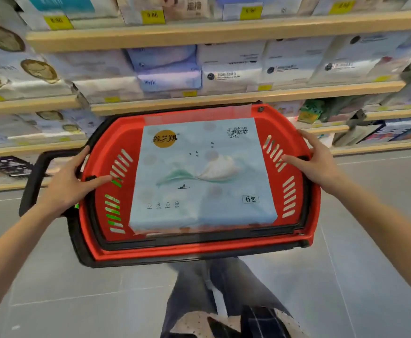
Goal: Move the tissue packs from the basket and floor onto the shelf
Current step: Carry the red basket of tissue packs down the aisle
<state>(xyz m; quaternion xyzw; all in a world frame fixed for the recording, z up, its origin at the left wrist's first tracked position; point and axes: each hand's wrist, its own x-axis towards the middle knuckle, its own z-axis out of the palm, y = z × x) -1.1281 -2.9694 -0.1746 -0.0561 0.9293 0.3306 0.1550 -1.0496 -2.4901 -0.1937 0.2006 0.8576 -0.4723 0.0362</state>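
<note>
Both hands grip a red shopping basket (199,252) by its short sides and hold it above the floor (358,252), in front of the shelf (199,36). The left hand (69,182) clasps the left rim: thumb laid inward on the slotted wall, fingers wrapped over the edge. The right hand (315,163) clasps the right rim the same way, thumb on the inner wall, fingers curled over the top edge. The basket is roughly level, its open top facing the camera.

One tissue pack (199,174) lies flat inside the basket. It is light blue with a mountain-and-boat print, a gold round logo at its top left and a "6" label at its lower right. It fills most of the basket bottom, with a gap to each side wall. Neither hand touches it.

A black handle (34,178) sticks out from the basket's left side, behind the left hand.

The shelf has several wooden tiers, all packed with tissue packs. Yellow price tags (152,17) are on the upper tier's packs. The floor is grey tile. The person's legs (199,286) in jeans show below the basket.
</note>
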